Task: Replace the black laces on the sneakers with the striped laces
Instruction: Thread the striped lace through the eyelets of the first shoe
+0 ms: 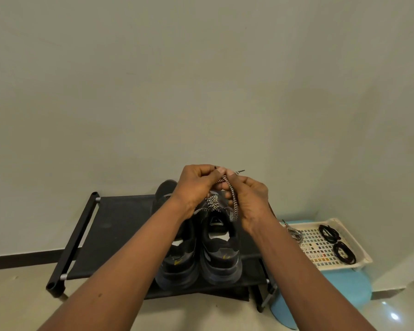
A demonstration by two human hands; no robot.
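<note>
Left hand [196,185] and right hand [249,199] each pinching striped lace [232,197] ends, above right sneaker [221,254]

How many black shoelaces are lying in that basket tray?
2. The far coiled black lace lies toward the back of the cream plastic lattice tray. The near coiled black lace lies just in front of it. None looks hidden there.

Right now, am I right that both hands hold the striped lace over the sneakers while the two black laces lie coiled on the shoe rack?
Not quite: the head view shows the two black laces coiled in the white tray, not on the shoe rack. The rest is right.
</note>
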